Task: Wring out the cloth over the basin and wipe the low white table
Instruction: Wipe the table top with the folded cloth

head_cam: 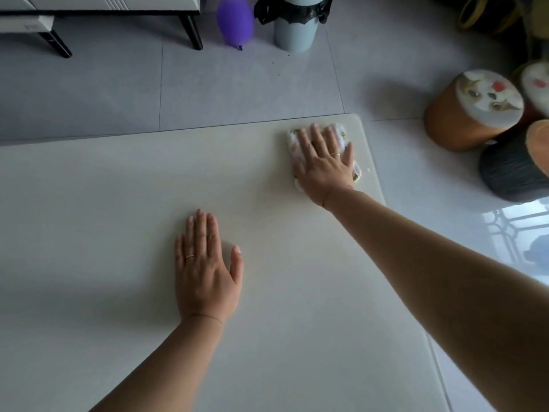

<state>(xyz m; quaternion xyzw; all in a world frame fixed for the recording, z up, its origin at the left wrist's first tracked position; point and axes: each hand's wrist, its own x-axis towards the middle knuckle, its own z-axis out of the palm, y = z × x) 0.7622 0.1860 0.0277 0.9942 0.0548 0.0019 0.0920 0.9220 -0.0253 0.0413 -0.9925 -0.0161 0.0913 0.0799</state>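
Your right hand (322, 162) lies flat on the cloth (341, 134), fingers straight and a little spread, pressing it down on the table (89, 218). The fingers are not curled round the cloth, and their tips point toward the table's far edge. The cloth sits at the table's far right corner, just inside both edges. It is a bunched white pad with small greenish marks, and most of it is hidden under your palm. What shows of it peeks out past your fingertips, beside your thumb and little finger, and near your wrist. Its long axis runs from the table's far edge back toward you, roughly in line with the table's right edge and with your hand.

Your left hand (205, 269) rests palm down on the bare table near its middle, well apart from the cloth. Its fingers are straight and close together, the thumb is out to the side, and it holds nothing.

Beyond the table's far edge a purple balloon (234, 20) stands beside a pale bin (292, 31) on the floor. Past the table's right edge stand some round stools (463, 114).
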